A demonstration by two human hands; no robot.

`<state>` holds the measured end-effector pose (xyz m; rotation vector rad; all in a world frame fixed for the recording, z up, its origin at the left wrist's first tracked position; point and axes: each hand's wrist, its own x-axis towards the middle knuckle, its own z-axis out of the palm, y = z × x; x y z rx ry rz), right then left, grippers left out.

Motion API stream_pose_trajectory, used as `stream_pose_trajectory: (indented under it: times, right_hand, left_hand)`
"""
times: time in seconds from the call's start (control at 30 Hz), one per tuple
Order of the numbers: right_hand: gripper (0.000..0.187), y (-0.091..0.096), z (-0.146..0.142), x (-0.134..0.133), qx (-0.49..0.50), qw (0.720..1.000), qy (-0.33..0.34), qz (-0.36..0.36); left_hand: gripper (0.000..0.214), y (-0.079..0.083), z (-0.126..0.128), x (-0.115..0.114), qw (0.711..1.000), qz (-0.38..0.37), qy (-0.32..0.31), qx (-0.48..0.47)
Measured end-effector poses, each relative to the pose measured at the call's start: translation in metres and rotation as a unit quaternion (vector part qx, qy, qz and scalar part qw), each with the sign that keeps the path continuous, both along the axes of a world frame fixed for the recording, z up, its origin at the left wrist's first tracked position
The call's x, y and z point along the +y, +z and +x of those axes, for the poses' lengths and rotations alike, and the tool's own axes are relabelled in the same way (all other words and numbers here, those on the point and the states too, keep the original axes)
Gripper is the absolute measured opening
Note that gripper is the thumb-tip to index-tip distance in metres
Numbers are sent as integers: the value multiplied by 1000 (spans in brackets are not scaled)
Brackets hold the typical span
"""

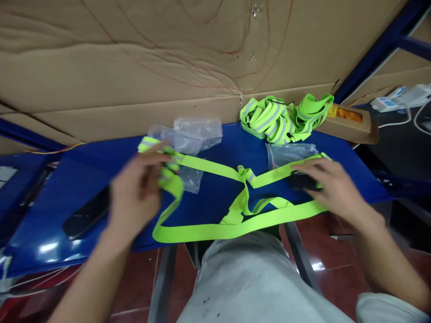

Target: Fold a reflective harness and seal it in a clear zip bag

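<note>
A neon-yellow reflective strap harness [208, 231] lies spread across the blue table, its bands meeting near the middle. At its left end my left hand [138, 188] is closed on a bunched part of the strap, with some motion blur. My right hand [332, 184] is closed at the other end, around a black buckle-like piece [302, 180] joined to the strap. One long band hangs in a curve along the table's front edge. Clear plastic bags [198, 134] lie just behind the left side, and a zip bag [289, 154] lies behind the right side.
A pile of similar reflective straps [269, 119] sits at the back right, beside a cardboard box [355, 123]. A dark phone-like object [87, 214] lies on the blue table [40, 224] at left. Cardboard [134, 58] walls the back, with thin red wires.
</note>
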<state>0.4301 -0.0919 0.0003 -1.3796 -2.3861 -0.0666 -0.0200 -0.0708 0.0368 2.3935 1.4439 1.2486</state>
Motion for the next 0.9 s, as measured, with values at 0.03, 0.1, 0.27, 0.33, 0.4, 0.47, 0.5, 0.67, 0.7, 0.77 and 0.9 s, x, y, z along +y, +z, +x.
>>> stream_pose_trajectory:
  times: [0.03,0.1,0.27,0.33,0.4,0.47,0.5,0.67,0.7,0.77,0.9]
  right_hand:
    - [46,-12,-11,2,-45,999,26,-14]
    - [55,-32,-26,9,-106,993,37,-44]
    - [46,-44,-20,22,-176,984,25,-11]
    - [36,-38,-11,22,-210,977,26,28]
    - [30,-31,-1,20,-219,974,28,55]
    - [26,-22,11,18,-212,975,17,64]
    - [25,-17,19,17,-212,975,3,60]
    - [24,11,59,14,-253,961,-105,28]
    - [24,15,65,14,-253,960,-114,24]
    - [24,19,73,17,-240,963,-124,13]
    - [29,20,72,27,-175,974,-147,-15]
  left_hand:
    - [41,-14,11,2,997,-33,-48,49]
    - [70,-42,36,6,976,-92,-98,174]
    - [69,-72,70,17,913,-126,-58,383]
    - [61,-70,67,20,910,-123,-35,394]
    - [59,-68,61,22,911,-123,-19,392]
    - [58,-67,56,22,913,-121,-12,388]
    - [57,-68,55,22,914,-120,-9,387]
    - [53,-70,54,20,913,-128,21,387]
    - [53,-69,54,19,913,-131,23,385]
    - [56,-69,53,18,916,-139,19,376]
    - [61,-69,50,18,926,-162,6,340]
